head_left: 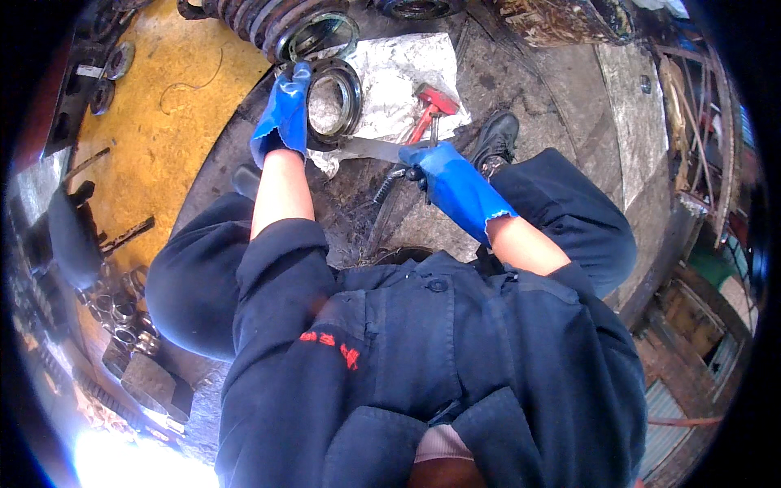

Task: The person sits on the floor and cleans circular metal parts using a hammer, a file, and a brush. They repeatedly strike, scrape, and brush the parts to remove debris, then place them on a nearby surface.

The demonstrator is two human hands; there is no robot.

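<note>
The left hand point(289, 102), in a blue glove, holds the dark ring point(353, 104) by its left side, fingers pressed together on the rim, though the thumb's exact hold is hard to tell. The right hand point(439, 169), gloved alike, has its fingers curled round a flat blade point(370, 150) that reaches to the ring's lower edge; whether they touch I cannot tell. The ring is over the left part of a white sheet point(400, 61), with pale material showing through its opening. A red hammer point(438, 99) lies on the sheet, near the right hand. Beyond the ring are a green-edged ring point(355, 37) and a ribbed part point(260, 20). At the upper edge stands a stained, drum-like container point(561, 20), cut off by the view, its contents hidden
</note>
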